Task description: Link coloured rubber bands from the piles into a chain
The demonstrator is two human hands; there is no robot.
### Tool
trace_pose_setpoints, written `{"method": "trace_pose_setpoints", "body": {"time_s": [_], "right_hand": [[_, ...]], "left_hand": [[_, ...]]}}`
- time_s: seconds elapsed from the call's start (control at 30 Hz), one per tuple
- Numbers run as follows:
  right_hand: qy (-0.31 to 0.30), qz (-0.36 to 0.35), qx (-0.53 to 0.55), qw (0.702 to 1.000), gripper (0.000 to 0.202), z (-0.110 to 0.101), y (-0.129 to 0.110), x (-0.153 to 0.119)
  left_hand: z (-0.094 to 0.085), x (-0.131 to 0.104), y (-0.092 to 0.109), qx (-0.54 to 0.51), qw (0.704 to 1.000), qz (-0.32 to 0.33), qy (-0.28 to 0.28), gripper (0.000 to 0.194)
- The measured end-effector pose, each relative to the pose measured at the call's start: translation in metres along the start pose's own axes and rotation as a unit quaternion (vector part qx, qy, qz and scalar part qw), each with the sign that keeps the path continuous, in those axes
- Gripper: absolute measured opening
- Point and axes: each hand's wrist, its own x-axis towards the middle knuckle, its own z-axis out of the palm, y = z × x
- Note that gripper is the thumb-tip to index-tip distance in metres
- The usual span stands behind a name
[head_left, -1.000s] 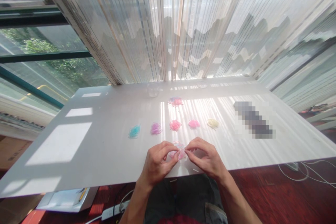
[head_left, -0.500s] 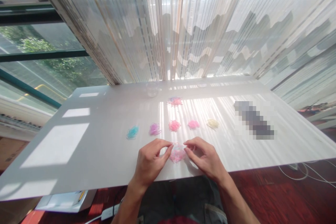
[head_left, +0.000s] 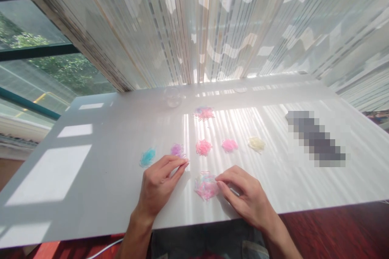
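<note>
1. Left hand (head_left: 159, 182): fingertips pressed together beside purple thin-band pile (head_left: 176, 149); any band inside, I cannot tell;
2. Right hand (head_left: 243, 194): slightly spread beside roundish multicolour pastel band pile (head_left: 206, 188) on white table (head_left: 112, 194); long axis unclear.

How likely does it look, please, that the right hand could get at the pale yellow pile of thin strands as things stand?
Probably yes: the pale yellow pile of thin strands lies beyond the right hand on the white table, with nothing visible between them.
</note>
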Motion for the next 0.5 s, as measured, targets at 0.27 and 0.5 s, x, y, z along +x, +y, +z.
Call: {"method": "trace_pose_setpoints", "body": {"time_s": [0.27, 0.5], "right_hand": [[-0.005, -0.028, -0.011, 1.000, 0.014, -0.001, 0.000, 0.000], [0.000, -0.041, -0.017, 0.999, 0.014, -0.001, -0.001, 0.004]], "left_hand": [[-0.015, -0.008, 0.002, -0.054, 0.954, -0.253, 0.150, 0.012], [-0.011, -0.011, 0.008, -0.078, 0.941, -0.300, 0.133, 0.015]]}}
